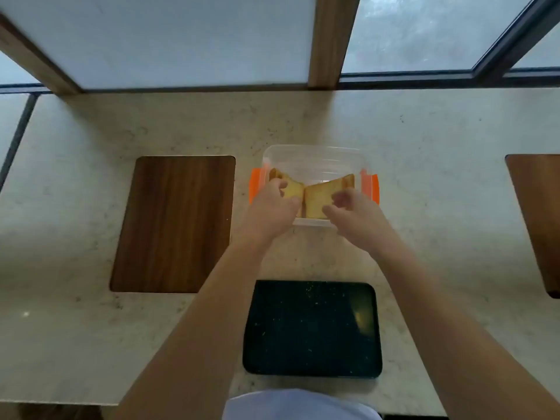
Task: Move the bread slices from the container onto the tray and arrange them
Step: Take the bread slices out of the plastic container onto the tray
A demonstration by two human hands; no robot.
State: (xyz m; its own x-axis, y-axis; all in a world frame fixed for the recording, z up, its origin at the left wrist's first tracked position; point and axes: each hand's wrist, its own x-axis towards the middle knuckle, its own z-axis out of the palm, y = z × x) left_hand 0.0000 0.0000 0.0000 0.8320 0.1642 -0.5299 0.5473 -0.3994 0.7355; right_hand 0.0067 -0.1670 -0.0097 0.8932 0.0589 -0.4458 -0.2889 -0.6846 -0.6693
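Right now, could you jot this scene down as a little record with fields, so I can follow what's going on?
surface: pale stone counter
container: clear tub with orange clips, lid off
bread: slices inside the tub
left hand: gripping a slice
right hand: reaching in, grasp blurred
tray: dark, nearer the person, only crumbs on it
beside: wooden board, left of the tub

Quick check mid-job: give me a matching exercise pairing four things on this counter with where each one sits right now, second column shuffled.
Things:
1. Dark rectangular tray
2. Clear plastic container with orange clips
3. Yellow bread slices
4. Brown wooden board

Places:
A. Inside the container, under both hands
B. Nearest the person, holding only crumbs
C. Left of the container
D. Beyond the tray, mid-counter

Pairs: 1-B, 2-D, 3-A, 4-C
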